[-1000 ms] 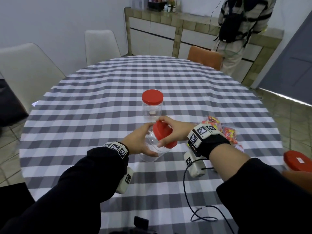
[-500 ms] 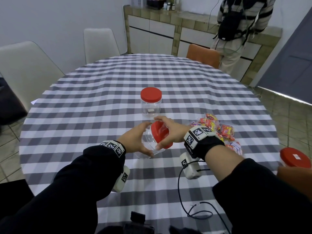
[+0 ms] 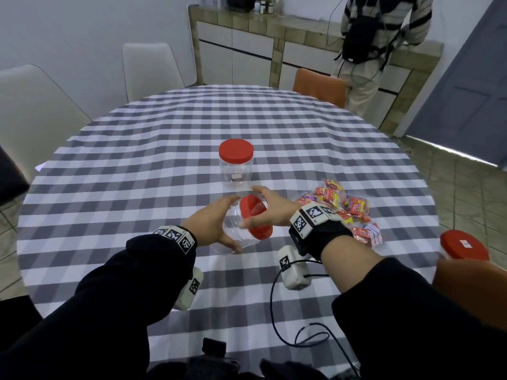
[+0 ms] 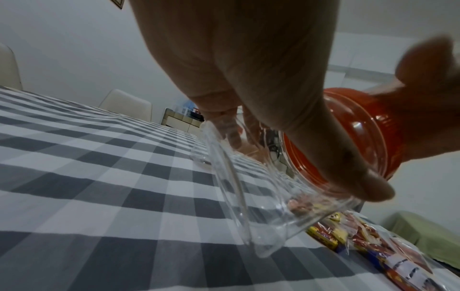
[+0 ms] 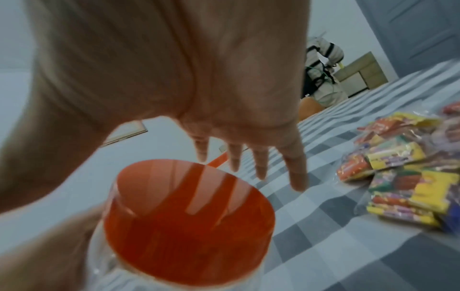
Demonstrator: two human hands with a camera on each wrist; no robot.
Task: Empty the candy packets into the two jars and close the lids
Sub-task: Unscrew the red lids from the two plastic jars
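A clear plastic jar (image 3: 236,238) with a red lid (image 3: 260,231) lies tilted over the checked tablecloth, lid pointing right. My left hand (image 3: 211,226) grips its body, thumb across the near side (image 4: 336,149). My right hand (image 3: 274,209) is spread over the lid (image 5: 189,212); its fingers (image 5: 296,167) reach straight past the lid top, and its thumb (image 4: 428,65) sits by the rim. A second jar (image 3: 236,171) stands upright and lidded just behind. A pile of candy packets (image 3: 348,209) lies to the right.
The round table (image 3: 137,165) has white chairs (image 3: 148,69) at the left and an orange one (image 3: 318,86) at the back. Another red-lidded jar (image 3: 463,245) sits at the right edge by an orange chair back (image 3: 472,286). A person stands at the counter behind.
The jar stays tilted in my left hand. My right hand, wrapped round the lid earlier, now has its fingers stretched out over it.
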